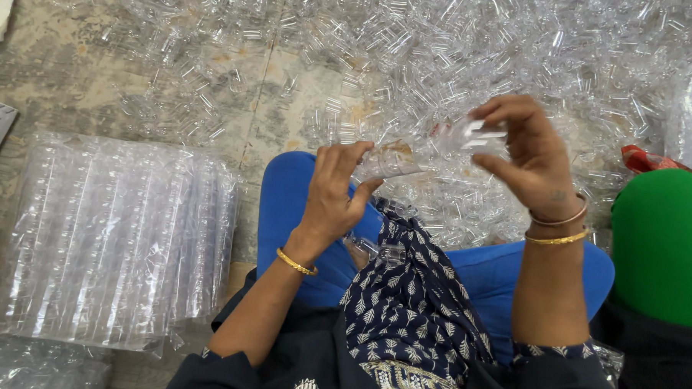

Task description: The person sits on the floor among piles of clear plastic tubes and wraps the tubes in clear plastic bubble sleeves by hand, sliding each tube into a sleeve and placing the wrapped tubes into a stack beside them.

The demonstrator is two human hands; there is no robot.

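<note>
- Clear plastic tubes (428,147) are being held as a short row between both hands, above the lap and in front of the loose pile.
- Left hand (334,194) is pinching the left end of the row, thumb and fingers closed on it.
- Right hand (527,159) is gripping the right end, fingers curled over the top, thumb underneath.
- Gold bangle (296,262) is sitting on the left wrist; two bangles (559,229) on the right wrist.
- Blue cushion (284,208) is lying under the hands, across the lap; a dark patterned cloth (411,296) is draping over it in the middle.
- A few loose tubes are resting on the cushion just beside the left hand.
- Big pile of loose tubes (412,59) is spreading over the floor (51,61) beyond the hands.
- Stack of bagged tubes (107,240) is lying on the floor to the left, well apart from the hands.
- Green rounded object (662,244) is sitting at the right edge; can't tell what it is.
</note>
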